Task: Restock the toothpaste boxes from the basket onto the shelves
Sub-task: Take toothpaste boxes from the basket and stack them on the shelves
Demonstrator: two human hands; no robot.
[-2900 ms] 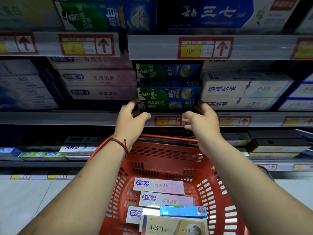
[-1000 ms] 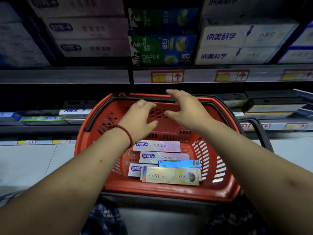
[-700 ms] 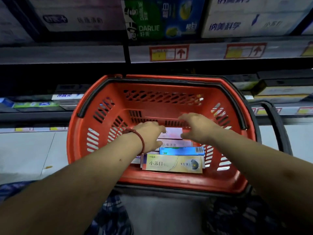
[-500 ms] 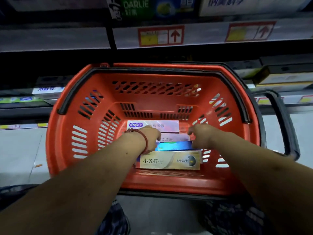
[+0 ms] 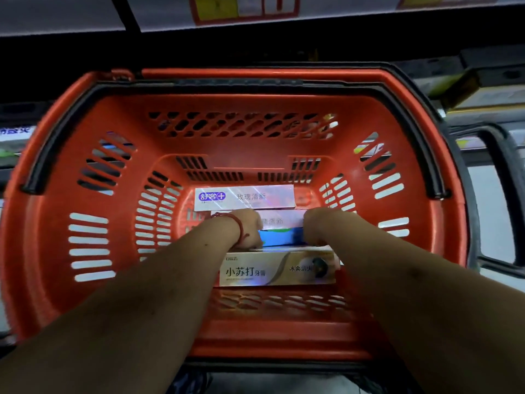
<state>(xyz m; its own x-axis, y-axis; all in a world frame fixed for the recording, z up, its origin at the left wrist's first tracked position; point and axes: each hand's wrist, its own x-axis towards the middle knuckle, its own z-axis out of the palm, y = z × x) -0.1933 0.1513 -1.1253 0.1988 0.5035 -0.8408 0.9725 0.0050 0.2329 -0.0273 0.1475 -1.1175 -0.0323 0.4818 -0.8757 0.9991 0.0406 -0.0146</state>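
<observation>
Fingers: both sets bent down behind the backs of the hands, tips hidden, so can't tell if spread, together or pinching. L hand (image 5: 246, 229) sits at the left end of the blue box (image 5: 277, 238), R hand (image 5: 316, 225) at its right end, both touching it; actual grip not visible. Red string bracelet (image 5: 238, 224) on L wrist. Both forearms come in from the bottom edge, bare.

Blue box lies flat on the basket floor betw. the hands. Just in front of it, nearer the camera, a gold box (image 5: 278, 270), flat, long side across. Behind the blue one a white box (image 5: 281, 220), partly covered by the hands, and behind that another white box w/ purple logo (image 5: 244, 197), fully in view. All 4 lie parallel, close together.

Red basket (image 5: 56, 251) has slotted walls and a black rim band; black handle (image 5: 508, 194) hangs off the R side. Above it, a shelf edge w/ red-and-yellow price tag (image 5: 244, 8). Dark boxes on a shelf at upper R (image 5: 483, 89), blurred.
</observation>
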